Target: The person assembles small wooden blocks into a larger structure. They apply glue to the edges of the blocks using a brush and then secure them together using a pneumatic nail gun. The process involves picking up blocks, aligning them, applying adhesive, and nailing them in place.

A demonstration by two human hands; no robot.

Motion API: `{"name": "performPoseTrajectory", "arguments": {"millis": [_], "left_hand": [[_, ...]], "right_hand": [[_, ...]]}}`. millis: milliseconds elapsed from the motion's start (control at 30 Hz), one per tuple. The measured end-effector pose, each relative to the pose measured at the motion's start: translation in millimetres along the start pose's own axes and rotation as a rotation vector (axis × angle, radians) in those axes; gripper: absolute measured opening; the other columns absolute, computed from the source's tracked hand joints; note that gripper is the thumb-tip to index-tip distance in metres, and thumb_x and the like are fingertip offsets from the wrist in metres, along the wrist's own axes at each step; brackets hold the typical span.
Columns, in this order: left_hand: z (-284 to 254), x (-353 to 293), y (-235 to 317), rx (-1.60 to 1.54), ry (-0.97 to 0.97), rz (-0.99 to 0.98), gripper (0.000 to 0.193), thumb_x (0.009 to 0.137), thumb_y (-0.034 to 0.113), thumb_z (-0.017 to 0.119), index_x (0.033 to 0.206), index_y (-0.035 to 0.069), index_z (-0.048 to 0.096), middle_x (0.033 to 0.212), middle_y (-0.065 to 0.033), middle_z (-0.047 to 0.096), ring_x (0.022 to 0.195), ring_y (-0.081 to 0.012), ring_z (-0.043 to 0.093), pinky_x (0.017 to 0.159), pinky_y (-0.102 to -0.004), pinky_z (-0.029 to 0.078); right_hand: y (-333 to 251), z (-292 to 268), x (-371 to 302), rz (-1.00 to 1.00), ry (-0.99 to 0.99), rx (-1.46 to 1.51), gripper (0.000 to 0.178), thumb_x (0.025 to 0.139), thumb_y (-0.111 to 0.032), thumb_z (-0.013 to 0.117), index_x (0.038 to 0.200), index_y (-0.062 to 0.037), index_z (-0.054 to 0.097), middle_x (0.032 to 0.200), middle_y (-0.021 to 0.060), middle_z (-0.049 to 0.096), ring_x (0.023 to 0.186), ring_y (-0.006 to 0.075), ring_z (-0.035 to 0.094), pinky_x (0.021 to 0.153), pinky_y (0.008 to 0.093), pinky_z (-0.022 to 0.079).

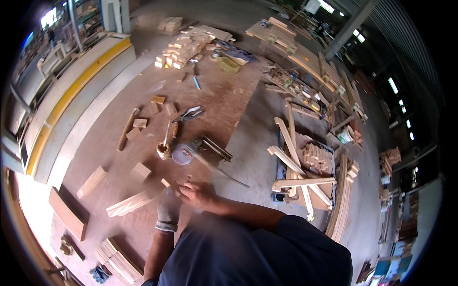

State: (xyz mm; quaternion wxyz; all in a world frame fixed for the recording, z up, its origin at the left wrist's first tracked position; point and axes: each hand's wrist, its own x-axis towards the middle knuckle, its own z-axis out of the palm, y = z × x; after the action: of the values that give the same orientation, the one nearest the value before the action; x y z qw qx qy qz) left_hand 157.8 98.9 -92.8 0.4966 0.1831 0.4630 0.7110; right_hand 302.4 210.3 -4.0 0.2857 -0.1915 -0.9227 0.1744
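Note:
My left hand (168, 212), in a grey glove, is closed around a small wooden piece (165, 182) whose pale end sticks out past the fingers. Against it, my bare right hand (196, 194) has its fingers curled in; what they grip, if anything, is hidden. A pale wooden bar (128, 204) lies left of the glove, with a wooden block (140, 171) just beyond. Ahead of my hands are a round clear container (182, 154) and a brush-like tool (164, 150) with brown bristles.
Wooden blocks are heaped (187, 47) at the far end of the brown work surface (214, 105). A hammer (128, 129) and a blue-handled tool (196, 82) lie on it. To the right, a crate (334, 164) holds blocks and crossed wooden bars. Curved wooden pieces (119, 261) lie near left.

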Motion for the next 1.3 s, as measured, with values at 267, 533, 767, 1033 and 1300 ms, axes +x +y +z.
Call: {"name": "performPoseTrajectory", "arguments": {"millis": [267, 533, 767, 1033, 1300], "left_hand": [[9, 18, 44, -0.268, 0.087, -0.129, 0.027, 0.107, 0.027, 0.064, 0.126, 0.008, 0.067, 0.107, 0.0001, 0.070, 0.095, -0.0129, 0.068, 0.084, -0.0326, 0.060], [6, 40, 65, -0.435, 0.240, -0.129, 0.024, 0.109, 0.024, 0.063, 0.124, 0.005, 0.063, 0.103, -0.0020, 0.065, 0.093, -0.0189, 0.071, 0.085, -0.0371, 0.062], [-6, 61, 64, -0.434, 0.245, -0.182, 0.037, 0.107, 0.034, 0.064, 0.130, 0.005, 0.060, 0.110, -0.0109, 0.073, 0.094, -0.0255, 0.075, 0.084, -0.0412, 0.064], [-8, 77, 64, -0.538, 0.242, -0.208, 0.049, 0.107, 0.038, 0.064, 0.136, 0.000, 0.058, 0.119, -0.0169, 0.072, 0.104, -0.0299, 0.073, 0.091, -0.0449, 0.061], [-10, 81, 59, -0.711, 0.168, -0.214, 0.056, 0.107, 0.039, 0.064, 0.145, 0.000, 0.050, 0.129, -0.0205, 0.067, 0.109, -0.0345, 0.070, 0.091, -0.0463, 0.060]], "right_hand": [[31, 12, 49, -0.082, -0.217, 0.115, 0.019, 0.086, -0.025, 0.082, 0.090, -0.0119, 0.069, 0.083, 0.0096, 0.064, 0.073, 0.0312, 0.070, 0.061, 0.0443, 0.056], [149, 28, 92, 0.559, -0.243, 0.456, 0.031, 0.093, -0.033, 0.083, 0.097, -0.0019, 0.077, 0.082, 0.0105, 0.076, 0.073, 0.0160, 0.070, 0.065, 0.0355, 0.055], [168, 59, 166, 0.711, -0.204, 0.636, 0.048, 0.091, -0.029, 0.087, 0.122, 0.0021, 0.068, 0.077, 0.0052, 0.066, 0.063, 0.0122, 0.062, 0.053, 0.0304, 0.051], [178, 82, 165, 0.398, -0.207, 0.600, 0.015, 0.100, -0.017, 0.065, 0.098, -0.0031, 0.071, 0.082, 0.0184, 0.072, 0.076, 0.0304, 0.072, 0.069, 0.0409, 0.055], [183, 96, 159, 0.230, -0.302, 0.336, 0.021, 0.100, -0.025, 0.064, 0.099, -0.0058, 0.071, 0.079, 0.0178, 0.072, 0.073, 0.0356, 0.073, 0.067, 0.0432, 0.057]]}}
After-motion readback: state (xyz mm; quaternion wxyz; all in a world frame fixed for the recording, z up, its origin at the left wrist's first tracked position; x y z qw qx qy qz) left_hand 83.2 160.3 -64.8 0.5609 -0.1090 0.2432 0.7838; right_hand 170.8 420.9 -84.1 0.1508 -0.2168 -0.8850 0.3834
